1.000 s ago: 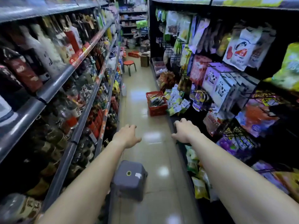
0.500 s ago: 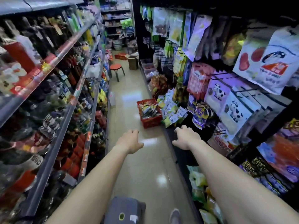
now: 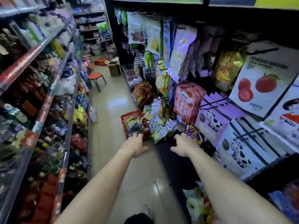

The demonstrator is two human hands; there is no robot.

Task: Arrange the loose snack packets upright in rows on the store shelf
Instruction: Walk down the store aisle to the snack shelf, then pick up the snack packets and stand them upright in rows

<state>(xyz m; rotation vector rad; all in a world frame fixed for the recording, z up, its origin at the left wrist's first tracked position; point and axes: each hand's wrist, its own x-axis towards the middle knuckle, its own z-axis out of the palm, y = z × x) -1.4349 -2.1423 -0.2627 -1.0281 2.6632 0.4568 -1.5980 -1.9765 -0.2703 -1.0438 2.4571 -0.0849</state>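
A red basket (image 3: 124, 122) sits on the aisle floor with dark snack packets (image 3: 135, 125) inside. Beside it on the right lies a loose heap of white and green snack packets (image 3: 157, 122) on the low black shelf (image 3: 171, 159). My left hand (image 3: 135, 145) reaches forward with fingers spread, its fingertips at the basket's near rim, holding nothing. Just short of the heap, my right hand (image 3: 183, 144) hovers over the low shelf with fingers apart and nothing in it.
Bottle shelves (image 3: 48, 102) line the left side. Hanging snack bags (image 3: 262, 88) fill the pegs on the right. An orange stool (image 3: 96, 78), a cardboard box (image 3: 114, 68) and a white jug (image 3: 93, 113) stand further down the tiled aisle. More packets (image 3: 196, 206) lie on the low shelf near my right arm.
I have moved forward along the aisle; the basket and the heap are now much closer. The grey stool has dropped out of view. Both hands have stayed stretched out and empty.
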